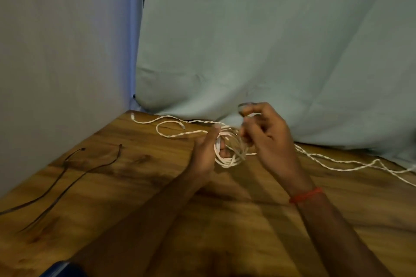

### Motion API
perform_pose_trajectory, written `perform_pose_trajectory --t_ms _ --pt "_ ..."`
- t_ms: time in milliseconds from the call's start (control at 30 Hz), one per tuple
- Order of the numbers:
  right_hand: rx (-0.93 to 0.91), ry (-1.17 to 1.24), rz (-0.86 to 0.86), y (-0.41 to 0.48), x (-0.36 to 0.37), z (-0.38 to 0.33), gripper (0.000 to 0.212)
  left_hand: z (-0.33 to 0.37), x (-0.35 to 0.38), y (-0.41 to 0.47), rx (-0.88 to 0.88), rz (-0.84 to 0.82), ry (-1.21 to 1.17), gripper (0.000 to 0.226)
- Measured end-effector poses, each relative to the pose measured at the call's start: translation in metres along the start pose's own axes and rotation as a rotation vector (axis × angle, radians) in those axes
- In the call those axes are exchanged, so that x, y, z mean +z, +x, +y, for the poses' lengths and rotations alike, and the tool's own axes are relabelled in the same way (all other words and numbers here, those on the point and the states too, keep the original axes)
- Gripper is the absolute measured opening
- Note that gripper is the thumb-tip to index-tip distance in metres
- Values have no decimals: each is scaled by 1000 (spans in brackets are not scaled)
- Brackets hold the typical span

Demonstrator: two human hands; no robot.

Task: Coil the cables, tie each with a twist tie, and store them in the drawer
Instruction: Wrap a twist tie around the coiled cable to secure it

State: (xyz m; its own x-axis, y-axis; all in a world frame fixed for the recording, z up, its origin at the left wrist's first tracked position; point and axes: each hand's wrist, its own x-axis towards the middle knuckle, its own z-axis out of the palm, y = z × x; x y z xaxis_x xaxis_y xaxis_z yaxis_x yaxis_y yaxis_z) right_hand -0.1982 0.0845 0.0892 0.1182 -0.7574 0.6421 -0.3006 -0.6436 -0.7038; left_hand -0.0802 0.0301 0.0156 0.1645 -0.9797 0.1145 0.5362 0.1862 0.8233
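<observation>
Your left hand (206,155) curled round the white cable coil (228,161) above the counter (126,164), your right hand (267,139) pinching a loose strand (252,115) just beside the coil, two black twist ties (89,172) lying left of it.

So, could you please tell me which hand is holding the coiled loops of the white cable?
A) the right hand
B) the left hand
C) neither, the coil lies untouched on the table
B: the left hand grips the loops of the white cable, with its thumb over them, while the right hand only pinches a single strand above the coil.
</observation>
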Motion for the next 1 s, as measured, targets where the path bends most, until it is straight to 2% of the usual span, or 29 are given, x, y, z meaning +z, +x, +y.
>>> perform_pose_trajectory --t_ms 67,133,167,267,300,367,433,567,700,833,933,1000 --pt "82 -47 146 4 -31 33 27 -3 -3 1 -25 -83 12 30" --pt "160 -176 152 0 -35 54 24 -1 2 -3 -28 -140 8 35" --pt "203 -180 117 -1 -35 61 21 -1 2 -2 -22 -155 7 41" --pt "382 -55 -138 -11 -30 63 38 -5 -2 3 -42 -316 21 57" --pt "397 15 -223 -16 -26 67 35 -6 -2 3 -51 -344 59 57" --pt "384 115 -293 -24 -15 71 23 -4 -1 0 -64 -347 135 59" --pt "353 37 -291 -24 -14 75 29 -3 -1 -1 -48 -285 212 56" --pt "191 -362 -211 -17 -18 73 43 1 2 -1 33 -188 392 48" --pt "-68 -742 -89 -16 -21 70 39 4 7 -6 64 -150 459 50" --pt "-172 -925 -109 -15 -20 74 62 8 9 -6 -53 -150 291 42" --pt "-108 -946 -148 -16 -19 76 45 6 7 -7 -209 -225 183 54" --pt "-54 -914 -177 -17 -19 75 33 4 10 -9 -282 -258 125 51"
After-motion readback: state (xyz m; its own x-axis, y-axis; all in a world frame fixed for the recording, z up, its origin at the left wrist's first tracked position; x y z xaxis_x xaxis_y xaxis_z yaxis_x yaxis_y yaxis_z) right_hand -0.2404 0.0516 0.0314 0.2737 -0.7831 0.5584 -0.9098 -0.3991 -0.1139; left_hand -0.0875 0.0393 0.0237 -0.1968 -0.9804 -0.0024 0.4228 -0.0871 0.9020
